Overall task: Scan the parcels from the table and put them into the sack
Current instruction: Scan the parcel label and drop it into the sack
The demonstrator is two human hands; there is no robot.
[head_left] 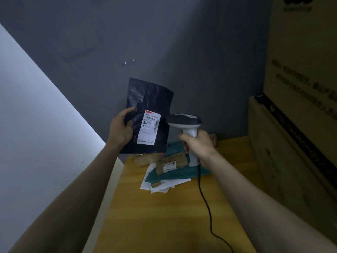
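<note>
My left hand [121, 127] pinches the left edge of a black parcel [148, 114], thumb on its front, fingers behind, holding it upright at the centre of the frame with its white label [149, 127] facing me. My right hand [197, 143] curls its fingers around the grey handle of the scanner [184, 121], whose head sits just right of the label. Its cable [206, 203] trails down over the wooden table [164, 216]. Below, further parcels [169, 167] lie heaped. Cardboard boxes [299, 106] stand at the right edge.
</note>
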